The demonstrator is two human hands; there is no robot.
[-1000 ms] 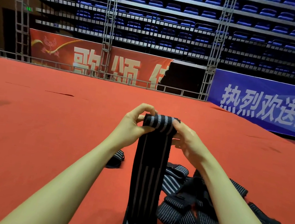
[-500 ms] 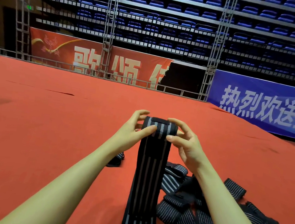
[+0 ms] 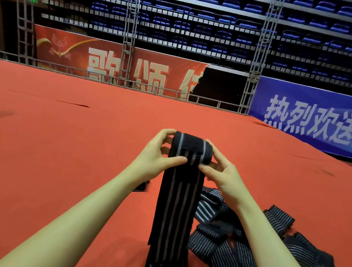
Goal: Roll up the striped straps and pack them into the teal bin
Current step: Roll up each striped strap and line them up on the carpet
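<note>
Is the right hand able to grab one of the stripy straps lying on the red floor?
Probably not right now: the right hand and left hand both grip the strap being rolled. The pile of straps lies just below the right arm, nothing blocking.

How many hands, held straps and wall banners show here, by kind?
Hands: 2, left hand and right hand
Straps in hand: 1, the held strap
Banners: 2, red banner and blue banner
Total: 5
The pile of loose straps overlaps too much to count.
</note>
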